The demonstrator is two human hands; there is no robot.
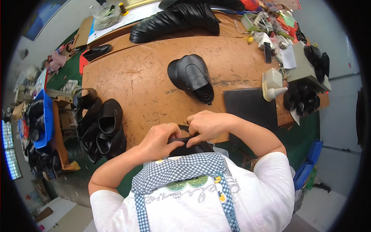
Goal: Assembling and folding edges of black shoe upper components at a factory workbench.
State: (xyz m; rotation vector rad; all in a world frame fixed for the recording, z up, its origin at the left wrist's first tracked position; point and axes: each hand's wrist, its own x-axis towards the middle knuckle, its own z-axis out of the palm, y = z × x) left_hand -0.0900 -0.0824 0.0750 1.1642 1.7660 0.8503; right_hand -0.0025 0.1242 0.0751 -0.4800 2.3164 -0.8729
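Note:
At the table's near edge, close to my apron, I hold a black leather shoe upper [196, 148] between both hands. My left hand [157, 141] pinches its edge from the left, thumb on top. From the right, my right hand [205, 124] grips the same edge with curled fingers, its thumb pointing toward the left thumb. The hands partly cover the upper, and its lower part runs down against my apron. Just beyond my hands, a nested stack of black shoe uppers [189, 71] lies on the brown table [135, 77].
Black uppers [110, 112] stand in piles at the left edge. A black mat [247, 106] lies at right, beside a white bottle with a cone nozzle [276, 92]. A long row of nested uppers [174, 21] lies at the back. A blue crate [47, 120] stands far left.

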